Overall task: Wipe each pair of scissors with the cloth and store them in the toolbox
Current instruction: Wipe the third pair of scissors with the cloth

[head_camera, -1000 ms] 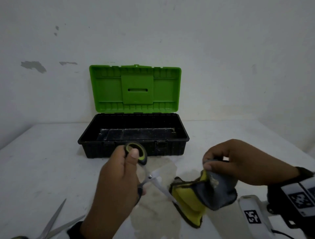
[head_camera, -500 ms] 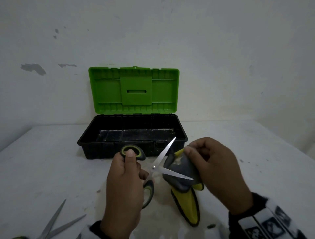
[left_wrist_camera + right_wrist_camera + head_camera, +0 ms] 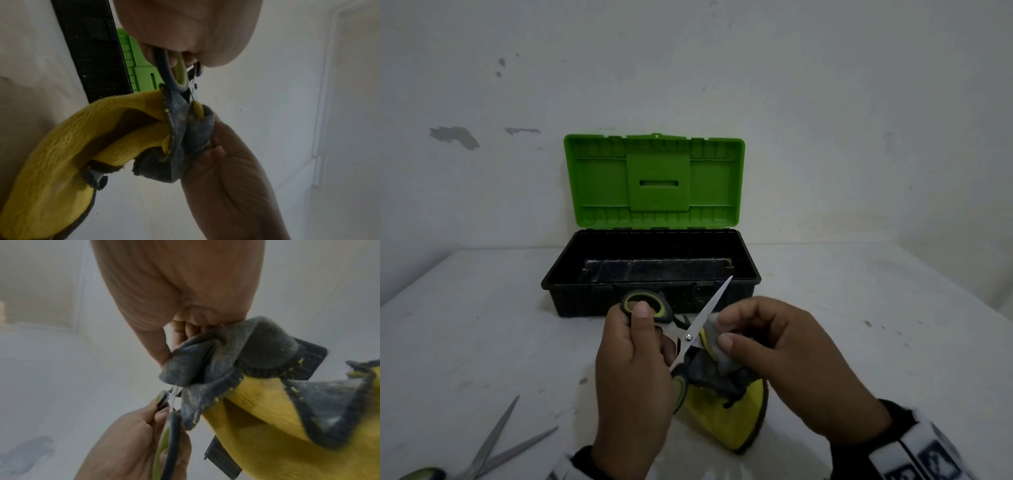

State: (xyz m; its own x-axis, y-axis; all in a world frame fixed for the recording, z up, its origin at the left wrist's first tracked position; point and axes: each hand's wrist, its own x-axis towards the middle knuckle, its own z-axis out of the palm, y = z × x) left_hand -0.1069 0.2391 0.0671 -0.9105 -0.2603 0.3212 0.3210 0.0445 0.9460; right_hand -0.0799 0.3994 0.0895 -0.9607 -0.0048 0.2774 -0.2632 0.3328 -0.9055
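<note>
Open black plastic toolbox with upright green lid point(image 3: 654, 270) sits just beyond both hands, no scissors visible inside. Yellow-and-grey microfibre cloth point(image 3: 726, 411) hangs below the right hand point(image 3: 784, 363), which pinches its grey fold around the lower blade. Left hand point(image 3: 633, 373) grips the handles of the black-and-green steel scissors point(image 3: 702, 325), blades spread. Risk: bare upper blade slices cloth or fingertip if the handles close (likely mid-wipe). Versus half a second ago: right hand slid toward the pivot.
</note>
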